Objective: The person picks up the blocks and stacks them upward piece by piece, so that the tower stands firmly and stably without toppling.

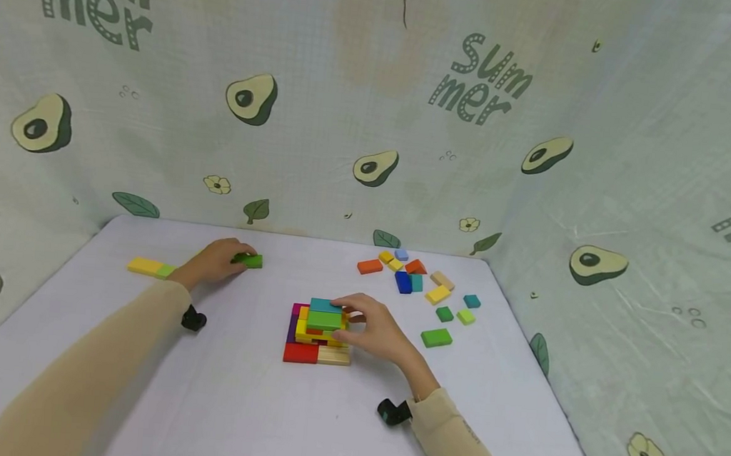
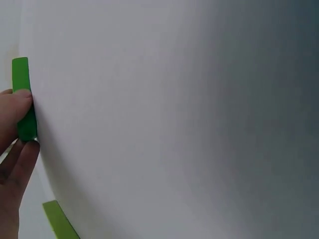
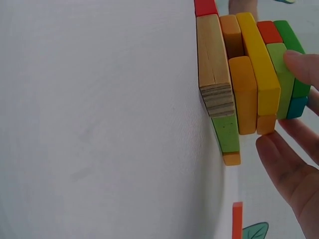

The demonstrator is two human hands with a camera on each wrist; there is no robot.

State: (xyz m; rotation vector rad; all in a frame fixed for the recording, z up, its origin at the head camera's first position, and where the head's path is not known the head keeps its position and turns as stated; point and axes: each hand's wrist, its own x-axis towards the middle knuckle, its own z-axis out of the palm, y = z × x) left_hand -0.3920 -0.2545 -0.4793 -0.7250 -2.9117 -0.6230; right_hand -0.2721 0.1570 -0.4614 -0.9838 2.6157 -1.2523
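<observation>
Away to the left my left hand (image 1: 215,260) pinches a green block (image 1: 253,261) between thumb and fingers. In the left wrist view the green block (image 2: 21,74) shows long and narrow. Over the middle of the table, my right hand (image 1: 373,327) holds the upper part of a layered stack of coloured wooden blocks (image 1: 300,352). A green block (image 1: 324,321) and a teal block (image 1: 323,305) lie on top, thumb at the near side and index finger at the far side. The right wrist view shows the thumb against a light green block (image 3: 280,74); some fingertips are hidden behind the stack.
Loose blocks lie scattered at the back right, among them a blue block (image 1: 403,282), a yellow block (image 1: 437,294) and a green block (image 1: 437,338). A yellow block (image 1: 145,266) and a light green block (image 2: 61,219) lie by the left forearm. A printed cloth (image 1: 323,110) surrounds the white table.
</observation>
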